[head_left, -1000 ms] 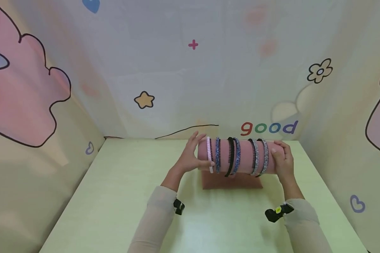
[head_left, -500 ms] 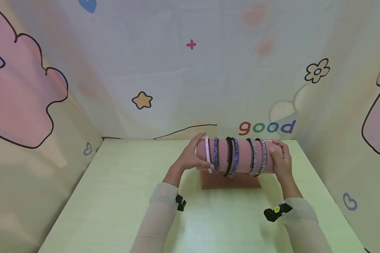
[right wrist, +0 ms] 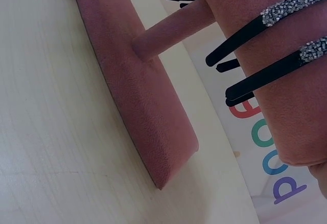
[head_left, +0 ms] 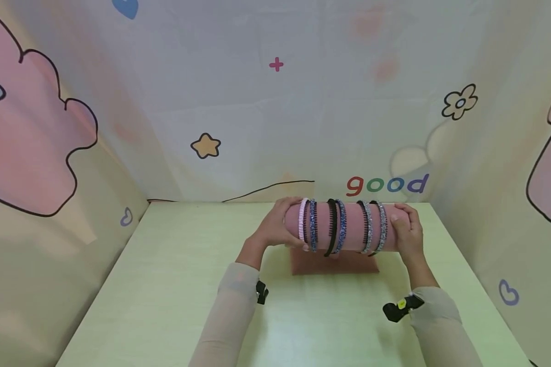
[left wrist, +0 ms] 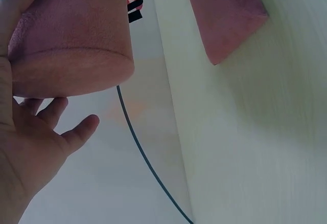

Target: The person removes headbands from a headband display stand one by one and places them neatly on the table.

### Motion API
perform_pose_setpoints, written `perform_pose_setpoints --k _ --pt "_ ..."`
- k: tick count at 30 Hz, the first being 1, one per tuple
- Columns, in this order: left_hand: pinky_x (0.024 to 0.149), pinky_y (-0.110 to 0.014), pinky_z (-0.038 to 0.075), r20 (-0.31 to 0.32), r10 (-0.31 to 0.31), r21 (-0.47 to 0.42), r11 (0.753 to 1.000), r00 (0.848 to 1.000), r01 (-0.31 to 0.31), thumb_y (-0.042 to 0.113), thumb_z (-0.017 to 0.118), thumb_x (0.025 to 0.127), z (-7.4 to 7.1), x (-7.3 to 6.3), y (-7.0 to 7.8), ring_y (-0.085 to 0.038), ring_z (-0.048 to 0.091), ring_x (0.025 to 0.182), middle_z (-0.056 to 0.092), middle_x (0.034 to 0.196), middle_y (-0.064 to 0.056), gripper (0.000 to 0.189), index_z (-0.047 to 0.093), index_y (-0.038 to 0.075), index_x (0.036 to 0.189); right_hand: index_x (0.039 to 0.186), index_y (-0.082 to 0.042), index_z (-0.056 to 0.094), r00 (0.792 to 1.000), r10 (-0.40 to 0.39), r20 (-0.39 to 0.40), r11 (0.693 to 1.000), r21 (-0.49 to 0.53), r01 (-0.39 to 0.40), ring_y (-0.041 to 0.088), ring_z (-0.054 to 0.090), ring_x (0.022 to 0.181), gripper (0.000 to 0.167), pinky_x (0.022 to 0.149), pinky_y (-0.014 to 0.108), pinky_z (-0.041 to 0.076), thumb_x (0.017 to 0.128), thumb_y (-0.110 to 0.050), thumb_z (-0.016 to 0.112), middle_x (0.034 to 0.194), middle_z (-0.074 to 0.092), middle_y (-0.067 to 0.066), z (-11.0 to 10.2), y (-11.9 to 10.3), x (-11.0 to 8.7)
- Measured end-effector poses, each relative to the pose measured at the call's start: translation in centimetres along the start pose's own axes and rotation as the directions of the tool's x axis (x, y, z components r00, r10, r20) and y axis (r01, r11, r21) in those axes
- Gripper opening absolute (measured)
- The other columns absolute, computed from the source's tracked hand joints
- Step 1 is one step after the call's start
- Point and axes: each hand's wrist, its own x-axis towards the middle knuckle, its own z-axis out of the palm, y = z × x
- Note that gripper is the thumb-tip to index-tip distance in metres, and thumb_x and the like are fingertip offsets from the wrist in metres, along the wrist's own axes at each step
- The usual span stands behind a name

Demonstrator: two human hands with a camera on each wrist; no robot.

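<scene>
A pink plush headband display stand has a horizontal roll point(head_left: 352, 227) raised on a post over a flat pink base point(head_left: 335, 264). Round the roll's left end sits a pale pink-white headband point(head_left: 302, 224). My left hand point(head_left: 272, 227) holds it, fingers at the top and thumb at the lower front end. The left wrist view shows the other fingers spread beside the roll's bare end point(left wrist: 74, 70). My right hand point(head_left: 408, 233) grips the roll's right end, thumb in front. Close to it are two silver glitter headbands point(head_left: 382, 227) with black toothed bands, their black ends visible in the right wrist view.
Blue glitter headbands point(head_left: 313, 225) and a black headband point(head_left: 333, 227) sit along the roll between the hands. The stand is on a pale green-yellow table point(head_left: 202, 285). Patterned cloth walls point(head_left: 239, 102) enclose the back and sides.
The pale headband has slid slightly right along the roll, closer to the first blue one, together with my left fingers. My right hand keeps its hold on the roll.
</scene>
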Motion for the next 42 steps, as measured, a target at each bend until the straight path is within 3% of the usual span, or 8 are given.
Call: perform_pose_setpoints --k 5,9,13,22,28,33,37,42 --pt "0.086 -0.039 0.044 0.035 -0.013 0.057 0.998 0.999 0.011 0.043 0.093 0.039 -0.3 0.1 0.2 -0.018 0.044 0.110 0.036 0.134 0.002 0.117 0.034 0.033 0.140 0.127 -0.015 0.047 1.000 0.007 0.009 1.000 -0.023 -0.007 0.015 0.043 0.104 0.037 0.085 0.030 0.034 0.093 -0.029 0.050 0.124 0.047 -0.005 -0.1 0.1 -0.2" --pt "0.083 -0.039 0.046 0.067 -0.043 0.135 0.990 0.997 0.033 0.047 0.092 0.039 -0.8 0.2 0.8 -0.019 0.047 0.107 0.036 0.131 0.001 0.123 0.028 0.043 0.143 0.128 -0.020 0.047 0.999 0.028 0.027 0.999 -0.043 -0.027 0.016 0.042 0.105 0.036 0.086 0.032 0.035 0.094 -0.032 0.047 0.127 0.046 -0.003 -0.2 0.2 -0.2" --pt "0.081 -0.037 0.046 0.082 -0.056 0.180 0.983 0.995 0.041 0.049 0.091 0.039 -1.1 0.2 1.3 -0.018 0.047 0.106 0.037 0.128 0.001 0.118 0.032 0.042 0.141 0.127 -0.020 0.048 0.999 0.028 0.033 0.999 -0.036 -0.027 0.016 0.043 0.105 0.035 0.086 0.032 0.035 0.094 -0.032 0.047 0.128 0.046 -0.002 -0.3 0.2 -0.2" --pt "0.085 -0.034 0.044 0.051 -0.052 0.052 0.997 0.997 0.049 0.043 0.093 0.039 -0.6 0.2 0.7 -0.014 0.049 0.102 0.042 0.128 0.003 0.123 0.026 0.024 0.141 0.127 -0.021 0.048 1.000 0.022 0.019 0.999 -0.037 -0.021 0.016 0.043 0.104 0.034 0.086 0.032 0.035 0.094 -0.032 0.048 0.128 0.046 -0.001 -0.3 0.4 -0.1" --pt "0.092 -0.032 0.040 0.049 0.021 0.070 0.997 0.999 -0.024 0.041 0.093 0.041 -0.4 0.7 0.4 -0.013 0.047 0.109 0.034 0.141 0.001 0.136 0.010 0.019 0.147 0.128 -0.023 0.047 0.999 0.035 0.024 0.998 -0.048 -0.034 0.016 0.043 0.107 0.036 0.090 0.036 0.035 0.094 -0.034 0.048 0.130 0.045 -0.001 -0.3 0.5 -0.1" --pt "0.087 -0.032 0.043 0.051 0.041 0.068 0.997 0.998 -0.045 0.038 0.093 0.042 -0.5 0.8 0.5 -0.015 0.049 0.104 0.039 0.136 -0.002 0.125 0.020 0.016 0.142 0.129 -0.024 0.046 0.999 0.038 0.028 0.998 -0.053 -0.036 0.017 0.042 0.107 0.036 0.089 0.037 0.035 0.095 -0.035 0.046 0.131 0.043 -0.001 -0.5 0.3 0.0" --pt "0.085 -0.030 0.044 0.044 0.026 0.030 0.999 0.999 -0.027 0.035 0.093 0.043 -0.6 0.8 0.4 -0.014 0.050 0.099 0.047 0.121 -0.001 0.118 0.025 0.019 0.137 0.129 -0.022 0.046 0.999 0.032 0.023 0.999 -0.038 -0.031 0.016 0.042 0.107 0.037 0.089 0.036 0.035 0.094 -0.034 0.047 0.131 0.043 -0.002 -0.4 0.2 0.1" --pt "0.085 -0.032 0.044 0.029 0.006 0.013 1.000 1.000 -0.006 0.040 0.093 0.042 -0.9 0.5 0.0 -0.015 0.050 0.100 0.047 0.120 -0.001 0.115 0.026 0.021 0.134 0.130 -0.017 0.045 0.999 0.033 0.021 0.999 -0.025 -0.033 0.015 0.042 0.107 0.039 0.090 0.034 0.034 0.094 -0.030 0.048 0.130 0.044 -0.004 -0.3 0.1 0.1"
